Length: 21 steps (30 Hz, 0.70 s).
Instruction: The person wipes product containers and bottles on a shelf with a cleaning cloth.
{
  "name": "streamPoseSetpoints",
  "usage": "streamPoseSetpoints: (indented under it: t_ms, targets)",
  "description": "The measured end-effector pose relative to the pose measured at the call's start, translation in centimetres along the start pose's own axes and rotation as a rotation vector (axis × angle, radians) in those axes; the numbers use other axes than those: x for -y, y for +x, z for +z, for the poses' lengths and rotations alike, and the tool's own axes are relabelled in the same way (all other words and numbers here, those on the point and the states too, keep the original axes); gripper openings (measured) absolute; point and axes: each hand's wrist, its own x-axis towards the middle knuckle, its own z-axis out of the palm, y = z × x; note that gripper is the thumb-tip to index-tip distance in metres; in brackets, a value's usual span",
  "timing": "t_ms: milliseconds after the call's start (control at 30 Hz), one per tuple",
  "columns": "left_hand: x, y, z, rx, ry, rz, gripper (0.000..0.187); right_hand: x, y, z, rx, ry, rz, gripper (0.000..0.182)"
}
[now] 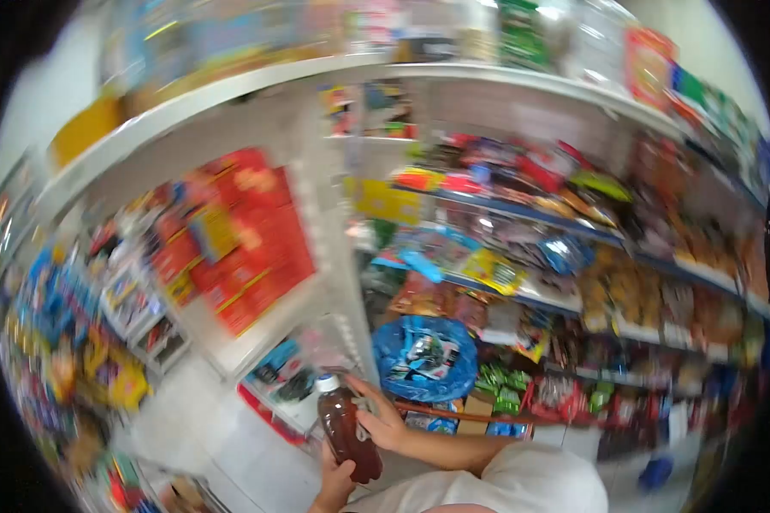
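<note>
A clear plastic bottle (344,432) with a white cap and dark reddish-brown liquid is held tilted at the bottom centre. My left hand (335,480) grips its lower left side, the thumb across the front. Against its upper right side lies my right hand (383,421), its fingers around the bottle and pointing up toward the neck. Something small and pale shows by the right fingers, too blurred to name. Just beyond my right hand is a blue plastic bag (385,363) with small packets inside.
Shelves (522,205) of snack packets fill the right side. Red boxes (265,239) stack on a white shelf at the left. A plastic bin (287,423) of packets sits low behind the bottle. Tiled floor (188,419) shows at lower left.
</note>
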Motion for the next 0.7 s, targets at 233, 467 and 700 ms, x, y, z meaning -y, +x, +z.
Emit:
streamPoseSetpoints:
  t_ms: [233, 467, 700]
  targets:
    - [2.6, 6.1, -0.3, 0.127, 0.0, -0.031, 0.086, -0.1, -0.1, -3.2, -0.087, -0.051, 0.039, 0.053]
    - [2.8, 11.9, 4.2, 0.548, -0.007, -0.223, 0.091, -0.2, -6.4, -4.8, -0.345, -0.358, 0.158, 0.067]
    - [9.7, 9.9, 10.7, 0.906, 0.064, -0.66, 0.072, 5.7, -13.1, -9.4, -1.074, -0.444, 0.193, 0.062]
